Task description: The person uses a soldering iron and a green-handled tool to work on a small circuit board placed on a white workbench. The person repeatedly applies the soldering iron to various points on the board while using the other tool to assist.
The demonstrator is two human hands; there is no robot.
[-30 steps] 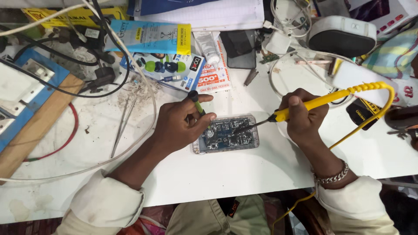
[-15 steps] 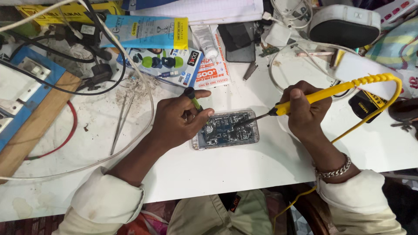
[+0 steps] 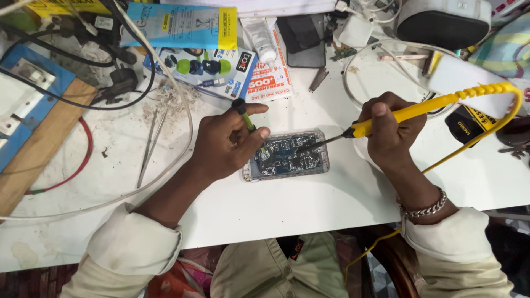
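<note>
On opened phone [image 3: 287, 157], right hand [image 3: 395, 132] grips soldering iron [image 3: 419, 110].

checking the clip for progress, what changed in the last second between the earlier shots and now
Little changed. The left hand still holds the green tool at the opened phone; the right hand keeps the yellow soldering iron tip on its board. Nothing was picked up or let go.

One view only: your head cam, looking steeply down onto the white bench [image 3: 309, 204] from close above. Your lap sits at the bottom edge, bench clutter runs along the top. Both forearms enter from below. No second view to overlap.
</note>
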